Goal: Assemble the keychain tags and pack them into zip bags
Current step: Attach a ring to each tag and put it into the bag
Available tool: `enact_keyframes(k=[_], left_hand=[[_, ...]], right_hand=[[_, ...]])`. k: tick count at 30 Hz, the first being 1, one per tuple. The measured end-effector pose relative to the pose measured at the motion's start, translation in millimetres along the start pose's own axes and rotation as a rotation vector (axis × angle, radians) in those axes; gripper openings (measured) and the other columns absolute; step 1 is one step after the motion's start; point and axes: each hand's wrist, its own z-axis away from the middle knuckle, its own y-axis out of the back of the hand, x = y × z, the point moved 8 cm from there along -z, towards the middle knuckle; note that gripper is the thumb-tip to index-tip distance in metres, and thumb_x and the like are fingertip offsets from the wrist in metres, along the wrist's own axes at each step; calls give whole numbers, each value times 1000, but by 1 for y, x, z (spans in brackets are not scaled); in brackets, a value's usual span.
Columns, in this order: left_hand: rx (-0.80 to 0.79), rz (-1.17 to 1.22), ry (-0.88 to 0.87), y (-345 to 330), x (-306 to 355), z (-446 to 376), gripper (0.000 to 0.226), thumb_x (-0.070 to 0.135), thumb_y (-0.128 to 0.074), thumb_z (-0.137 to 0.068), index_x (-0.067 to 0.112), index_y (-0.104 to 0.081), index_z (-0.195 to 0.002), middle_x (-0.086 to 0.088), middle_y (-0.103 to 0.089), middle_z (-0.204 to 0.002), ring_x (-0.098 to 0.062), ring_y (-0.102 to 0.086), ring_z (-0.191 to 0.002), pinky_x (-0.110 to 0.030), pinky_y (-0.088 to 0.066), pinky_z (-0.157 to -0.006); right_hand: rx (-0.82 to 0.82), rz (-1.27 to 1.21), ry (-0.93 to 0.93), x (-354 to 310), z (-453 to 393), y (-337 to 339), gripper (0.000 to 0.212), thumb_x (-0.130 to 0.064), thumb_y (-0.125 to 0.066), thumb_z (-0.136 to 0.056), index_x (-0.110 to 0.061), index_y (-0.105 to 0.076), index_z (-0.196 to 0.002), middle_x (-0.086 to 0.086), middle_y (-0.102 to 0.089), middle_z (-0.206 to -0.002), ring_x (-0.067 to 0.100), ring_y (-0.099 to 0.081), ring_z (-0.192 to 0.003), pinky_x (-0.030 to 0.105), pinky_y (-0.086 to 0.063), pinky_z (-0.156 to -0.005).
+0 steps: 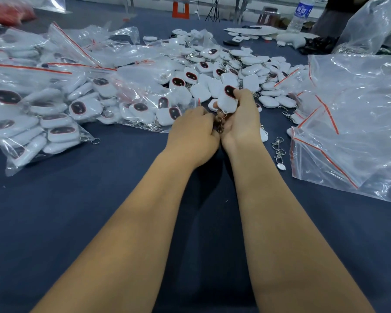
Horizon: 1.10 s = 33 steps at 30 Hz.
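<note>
My right hand [242, 123] grips a white keychain tag [227, 99] with a dark oval face, held upright above the dark blue table. A metal ring and clasp [220, 123] hang from the tag between my hands. My left hand [193, 132] is curled beside it, its fingers at the clasp; the fingertips are hidden. A heap of loose white tags [224, 68] lies just beyond my hands. Filled zip bags of tags [61, 109] with red seal strips lie to the left. Empty zip bags [348, 132] are stacked at the right.
Loose metal clasps [279, 150] and a small white piece [281, 166] lie right of my right wrist. A water bottle [300, 14] stands far back right, beside a large clear bag [370, 26]. Bare blue tabletop [88, 211] spreads in front.
</note>
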Motion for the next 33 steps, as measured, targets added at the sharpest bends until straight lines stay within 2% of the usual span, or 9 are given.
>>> enact_keyframes(k=[5, 9, 11, 14, 16, 19, 24, 27, 33], left_hand=[[-36, 189, 95, 3, -8, -3, 23, 6, -46, -89, -4, -62, -102, -16, -57, -116, -33, -51, -109, -43, -42, -90], [22, 378, 237, 11, -21, 1, 26, -3, -42, -82, -5, -65, -94, -16, -61, -106, -33, -55, -100, -39, -46, -84], [89, 481, 336, 17, -32, 5, 28, -2, -42, -79, 2, -69, -88, -12, -67, -102, -31, -59, -97, -38, -49, -85], [165, 618, 444, 22, -47, 9, 33, 1, -41, -83, 18, -69, -88, -1, -69, -100, -22, -60, -95, -31, -49, -82], [212, 655, 433, 25, -50, 8, 31, 4, -43, -86, 21, -68, -89, 2, -68, -93, -19, -61, -89, -31, -49, -80], [300, 527, 391, 34, -51, 8, 25, 5, -49, -85, 21, -67, -93, -2, -64, -99, -20, -60, -91, -32, -50, -78], [286, 300, 321, 33, -50, 7, 31, 10, -58, -84, 17, -61, -115, -7, -54, -118, -25, -53, -109, -30, -41, -77], [266, 231, 289, 32, -47, 6, 35, 14, -60, -86, 16, -58, -121, -9, -57, -119, -28, -51, -114, -36, -43, -79], [230, 174, 277, 28, -45, 5, 37, 14, -59, -87, 16, -54, -124, -7, -63, -113, -28, -55, -106, -34, -37, -70]], right_hand=[[-21, 170, 51, 0, 1, -6, 23, -6, -55, -88, -11, -62, -68, 3, -63, -54, 18, -55, -51, 25, -38, -48], [-46, 251, 74, 0, 0, -9, 18, -7, -56, -90, -9, -64, -75, 9, -64, -72, 22, -52, -61, 27, -38, -48], [-52, 299, 75, 1, 1, -9, 13, -8, -58, -89, -9, -66, -79, 8, -64, -74, 20, -57, -60, 23, -41, -45], [-54, 444, 85, 2, 0, -9, 11, -15, -58, -90, -11, -64, -83, 9, -61, -77, 23, -56, -66, 26, -40, -50], [-75, 481, 92, 2, 0, -11, 13, -16, -56, -91, -12, -61, -80, 4, -60, -68, 16, -52, -53, 25, -39, -47], [-123, 474, 115, 2, 3, -16, 17, -15, -58, -92, -14, -57, -74, -1, -59, -59, 12, -48, -45, 22, -40, -45], [-182, 533, 198, 0, 6, -20, 14, -11, -61, -91, -18, -62, -80, 7, -57, -75, 12, -47, -52, 21, -42, -51], [-205, 547, 220, 0, 9, -23, 12, -9, -62, -90, -19, -65, -85, 10, -57, -82, 12, -49, -58, 22, -43, -55], [-205, 569, 225, 0, 11, -24, 15, -10, -62, -88, -20, -66, -78, 5, -57, -77, 11, -50, -62, 21, -42, -54]])
